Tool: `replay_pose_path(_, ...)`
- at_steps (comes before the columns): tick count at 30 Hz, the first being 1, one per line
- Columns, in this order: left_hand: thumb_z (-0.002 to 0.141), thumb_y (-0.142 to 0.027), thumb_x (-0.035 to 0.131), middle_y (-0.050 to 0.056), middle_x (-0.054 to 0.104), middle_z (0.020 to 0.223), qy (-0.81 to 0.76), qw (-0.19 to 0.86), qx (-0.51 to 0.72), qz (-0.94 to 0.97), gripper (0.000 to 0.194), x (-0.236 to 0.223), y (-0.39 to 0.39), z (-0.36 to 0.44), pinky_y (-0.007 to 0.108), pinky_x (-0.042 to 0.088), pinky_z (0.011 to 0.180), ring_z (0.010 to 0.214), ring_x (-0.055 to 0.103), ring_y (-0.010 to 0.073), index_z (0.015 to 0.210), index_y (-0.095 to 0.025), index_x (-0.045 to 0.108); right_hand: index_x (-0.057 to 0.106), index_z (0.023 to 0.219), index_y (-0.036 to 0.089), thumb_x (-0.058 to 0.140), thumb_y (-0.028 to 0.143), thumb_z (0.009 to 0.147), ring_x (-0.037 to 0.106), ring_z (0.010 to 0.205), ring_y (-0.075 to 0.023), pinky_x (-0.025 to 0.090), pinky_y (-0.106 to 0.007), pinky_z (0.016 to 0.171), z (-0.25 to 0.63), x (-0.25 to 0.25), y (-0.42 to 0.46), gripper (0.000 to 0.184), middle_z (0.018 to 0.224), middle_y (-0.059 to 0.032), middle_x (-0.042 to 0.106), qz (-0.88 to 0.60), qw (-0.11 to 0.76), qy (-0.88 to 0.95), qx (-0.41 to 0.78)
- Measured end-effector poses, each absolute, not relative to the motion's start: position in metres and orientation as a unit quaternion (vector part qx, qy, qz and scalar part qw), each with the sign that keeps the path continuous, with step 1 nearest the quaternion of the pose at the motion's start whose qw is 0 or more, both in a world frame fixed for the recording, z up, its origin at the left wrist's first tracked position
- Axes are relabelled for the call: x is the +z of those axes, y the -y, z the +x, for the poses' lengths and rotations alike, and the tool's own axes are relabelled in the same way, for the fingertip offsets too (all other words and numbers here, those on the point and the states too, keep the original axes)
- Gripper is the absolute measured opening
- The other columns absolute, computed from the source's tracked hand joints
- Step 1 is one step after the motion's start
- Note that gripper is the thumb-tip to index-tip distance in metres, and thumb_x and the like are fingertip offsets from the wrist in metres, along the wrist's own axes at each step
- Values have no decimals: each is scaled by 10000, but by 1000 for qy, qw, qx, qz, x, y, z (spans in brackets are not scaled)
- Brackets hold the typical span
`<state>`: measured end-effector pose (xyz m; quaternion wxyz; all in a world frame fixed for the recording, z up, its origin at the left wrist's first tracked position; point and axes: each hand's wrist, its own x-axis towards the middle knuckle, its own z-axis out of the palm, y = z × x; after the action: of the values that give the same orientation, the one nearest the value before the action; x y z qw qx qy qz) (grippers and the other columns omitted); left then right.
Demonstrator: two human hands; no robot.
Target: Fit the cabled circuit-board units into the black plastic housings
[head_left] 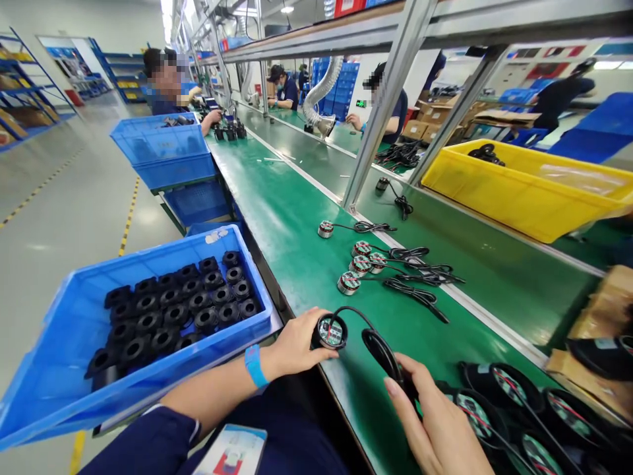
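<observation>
My left hand (pixel 299 343), with a blue wristband, grips a round black housing (pixel 314 338) at the bench's near edge. A green circuit board (pixel 330 331) shows inside its open top. From the board a black cable (pixel 363 318) arcs over to my right hand (pixel 435 415), whose fingers and thumb are closed on the coiled cable bundle (pixel 383 349). Beyond my hands, several round metal units with circuit boards (pixel 349 283) stand on the green bench, their coiled cables trailing right. Black assemblies with boards and cables (pixel 509 402) are heaped beside my right hand.
A blue bin (pixel 64 330) at the left holds rows of black housings (pixel 168 313). Another blue bin (pixel 163 148) stands farther up the bench. A yellow bin (pixel 519 198) sits behind a metal frame post (pixel 378 112). Several people work along the line.
</observation>
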<state>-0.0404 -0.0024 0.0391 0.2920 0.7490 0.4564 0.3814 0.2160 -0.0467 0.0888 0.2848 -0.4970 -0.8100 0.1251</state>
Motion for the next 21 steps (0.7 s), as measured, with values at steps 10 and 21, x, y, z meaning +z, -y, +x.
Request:
replay_pose_path(10,813,-482,793,131,683,1203,-465,285,372,751,604,36,2,-39,497,543,1018,1131,678,318,1277,-180,548,489,1265,243,408,381,1055,760,762,-178,580,-246,626,222,99,52,264,977,-32,760,-512,251,811,131)
replay_pose_path(21,784,-342,819,85,692,1205,-436,384,317,750,599,56,5,-28,404,548,992,1080,682,249,1297,-199,544,477,1392,159,651,511,908,713,1083,-312,608,-434,872,238,65,52,623,1233,-176,693,-512,180,838,60)
